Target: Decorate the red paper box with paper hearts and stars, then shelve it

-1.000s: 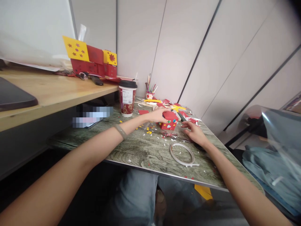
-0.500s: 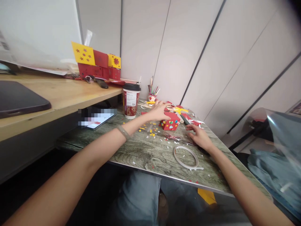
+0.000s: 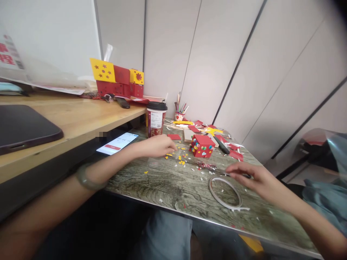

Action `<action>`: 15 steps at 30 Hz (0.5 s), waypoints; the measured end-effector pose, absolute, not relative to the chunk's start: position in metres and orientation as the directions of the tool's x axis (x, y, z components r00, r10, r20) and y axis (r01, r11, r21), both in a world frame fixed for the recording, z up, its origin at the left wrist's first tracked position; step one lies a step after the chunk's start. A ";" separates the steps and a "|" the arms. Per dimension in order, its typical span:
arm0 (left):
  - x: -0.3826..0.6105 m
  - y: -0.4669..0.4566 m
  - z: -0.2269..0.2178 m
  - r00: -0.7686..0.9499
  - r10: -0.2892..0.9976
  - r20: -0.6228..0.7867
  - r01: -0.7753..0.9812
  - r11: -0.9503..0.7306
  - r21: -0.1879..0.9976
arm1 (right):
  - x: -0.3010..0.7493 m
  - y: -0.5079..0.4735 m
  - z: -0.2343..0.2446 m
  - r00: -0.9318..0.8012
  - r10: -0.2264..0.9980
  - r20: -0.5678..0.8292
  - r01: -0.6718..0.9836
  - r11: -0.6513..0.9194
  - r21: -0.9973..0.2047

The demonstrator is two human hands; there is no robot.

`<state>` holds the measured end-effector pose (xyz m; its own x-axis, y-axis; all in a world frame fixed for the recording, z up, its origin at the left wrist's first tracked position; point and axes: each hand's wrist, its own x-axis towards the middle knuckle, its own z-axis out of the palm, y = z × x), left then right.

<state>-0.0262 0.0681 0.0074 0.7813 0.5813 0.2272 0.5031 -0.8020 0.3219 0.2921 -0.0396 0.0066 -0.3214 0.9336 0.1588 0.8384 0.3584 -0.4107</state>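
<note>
My left hand is low over the table, in front of the paper coffee cup. Its fingers curl down together beside yellow paper scraps, and their undersides are hidden. A red paper box, decorated with colourful round pieces and small stars, stands apart from both hands. On the right, my right hand hovers with fingers stretched and thumb apart. Partly hidden beneath it is a dark-handled tool. Just in front lies a roll of double-sided tape with a loose end.
A lit phone lies left, beneath a wooden shelf bearing red and yellow boxes. Behind the red box are a black-handled cutter, red paper pieces, wooden sticks and a pen cup. Paper bits litter the table.
My left hand has left the red box and moved left and nearer, with its fingers curled. My right hand has drawn back toward me, away from the cutter. The view has shifted slightly.
</note>
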 end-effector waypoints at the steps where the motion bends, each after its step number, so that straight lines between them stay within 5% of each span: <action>1: -0.036 0.058 0.002 0.766 0.601 0.227 0.540 -0.794 0.278 | 0.285 -0.052 0.005 -0.343 0.931 0.128 0.851 0.365 -0.378; 7: -0.064 0.000 -0.029 0.798 0.566 0.208 0.533 -0.823 0.196 | 0.271 -0.085 -0.022 -0.475 0.877 0.072 0.841 0.476 -0.258; 15: -0.036 -0.025 -0.028 0.861 0.444 0.248 0.406 -0.893 0.193 | 0.268 -0.072 -0.031 -0.332 0.880 0.340 0.820 0.447 -0.356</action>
